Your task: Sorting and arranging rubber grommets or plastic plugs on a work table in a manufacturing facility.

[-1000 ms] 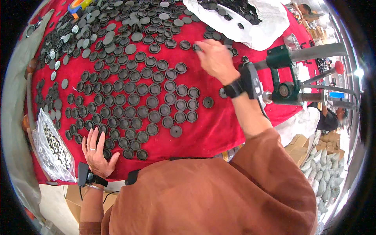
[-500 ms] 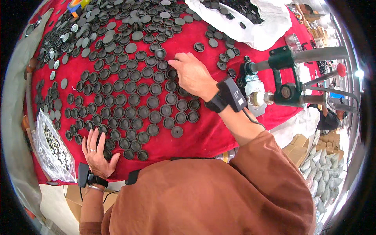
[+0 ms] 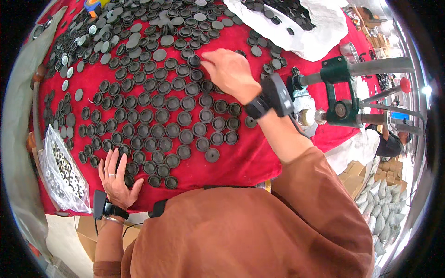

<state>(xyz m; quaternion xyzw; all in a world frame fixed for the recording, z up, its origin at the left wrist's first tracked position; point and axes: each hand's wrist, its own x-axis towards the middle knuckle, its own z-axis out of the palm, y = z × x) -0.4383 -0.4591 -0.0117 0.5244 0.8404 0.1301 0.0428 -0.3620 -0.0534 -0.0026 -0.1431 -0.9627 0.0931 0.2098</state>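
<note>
While the head view is looking straight down, the counter (image 3: 259,162), draped in a red cloth, is carrying a broad field of round black caps (image 3: 162,116) lying in loose rows with their hollow sides up. The right hand (image 3: 229,74) is reaching out over the middle of that field, its back turned to the camera. Its fingers (image 3: 208,55) are curling down onto the caps near the upper rows; whether they are pinching one cannot be told, since the palm side is hidden. A black strap with a small dark box (image 3: 273,95) is sitting on the right wrist.

The left hand (image 3: 116,178) is resting palm down at the near edge of the counter, its fingers (image 3: 111,160) spread and lying flat, touching the lowest row of caps. A ring is showing on one finger, and a dark band (image 3: 104,206) is circling the wrist.

Just to the left of this hand, a clear plastic bag (image 3: 62,173) of small pale rings is lying on the counter edge. At the far right, a green and grey metal press (image 3: 340,92) is standing on the counter, near the right wrist. Beyond it, at the top, a white sheet (image 3: 315,28) is holding a heap of more black caps. A rust-brown sleeve (image 3: 259,227) is filling the lower part of the view.
</note>
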